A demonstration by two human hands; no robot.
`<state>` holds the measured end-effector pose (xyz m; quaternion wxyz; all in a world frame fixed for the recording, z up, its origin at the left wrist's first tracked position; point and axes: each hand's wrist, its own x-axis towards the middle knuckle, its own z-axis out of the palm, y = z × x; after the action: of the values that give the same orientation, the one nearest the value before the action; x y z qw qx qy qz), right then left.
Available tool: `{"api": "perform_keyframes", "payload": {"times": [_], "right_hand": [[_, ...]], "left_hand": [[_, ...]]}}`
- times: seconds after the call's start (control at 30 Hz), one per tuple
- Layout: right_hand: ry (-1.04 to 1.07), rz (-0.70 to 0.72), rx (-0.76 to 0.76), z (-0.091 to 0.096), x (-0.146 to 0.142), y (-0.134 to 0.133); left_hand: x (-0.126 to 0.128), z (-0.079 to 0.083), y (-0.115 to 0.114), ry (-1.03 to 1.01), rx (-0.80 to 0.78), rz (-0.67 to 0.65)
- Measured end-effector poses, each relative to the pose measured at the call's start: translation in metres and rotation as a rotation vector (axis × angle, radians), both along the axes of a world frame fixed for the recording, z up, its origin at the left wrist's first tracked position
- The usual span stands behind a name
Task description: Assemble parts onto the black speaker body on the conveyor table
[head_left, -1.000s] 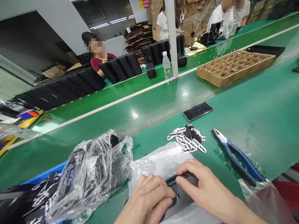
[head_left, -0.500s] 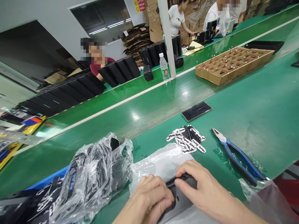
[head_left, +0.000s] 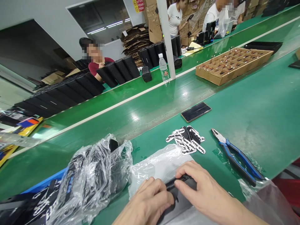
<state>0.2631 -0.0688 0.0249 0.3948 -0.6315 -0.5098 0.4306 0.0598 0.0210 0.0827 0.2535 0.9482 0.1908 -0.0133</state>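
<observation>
One black casing (head_left: 178,205) seems held by left grip (head_left: 152,200) and right grip (head_left: 203,189), between bagged parts (head_left: 95,175) and pliers (head_left: 234,162).

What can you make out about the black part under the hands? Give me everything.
The black part looks like smooth, slightly shiny plastic, with a darker raised edge on its far side and a small dark mark on its face; I can't tell whether that is a hole. It slants across a pale plastic sheet, its right end farther away. The left hand has bent fingers against it; the right hand has thumb and forefinger at its far edge. Both hide much of its outline.
</observation>
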Motion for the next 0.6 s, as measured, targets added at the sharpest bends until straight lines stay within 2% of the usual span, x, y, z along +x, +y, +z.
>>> {"api": "perform_keyframes", "payload": {"times": [0.23,0.37,0.47,0.53,0.6], "right_hand": [[-0.006,0.008,0.004,0.001,0.0,-0.002],[-0.001,0.008,-0.006,0.002,0.0,-0.002],[-0.005,0.001,-0.006,0.0,0.0,-0.002],[-0.016,-0.013,0.012,-0.003,-0.002,-0.002],[-0.066,-0.059,0.089,-0.008,-0.003,-0.003]], "left_hand": [[0.003,-0.001,0.001,0.031,0.105,-0.026],[0.0,-0.002,0.001,-0.006,0.007,0.007],[-0.007,-0.01,-0.002,-0.104,-0.019,0.095],[-0.012,-0.018,-0.009,-0.159,0.046,0.124],[-0.017,-0.026,-0.019,-0.202,0.183,0.12]]}}
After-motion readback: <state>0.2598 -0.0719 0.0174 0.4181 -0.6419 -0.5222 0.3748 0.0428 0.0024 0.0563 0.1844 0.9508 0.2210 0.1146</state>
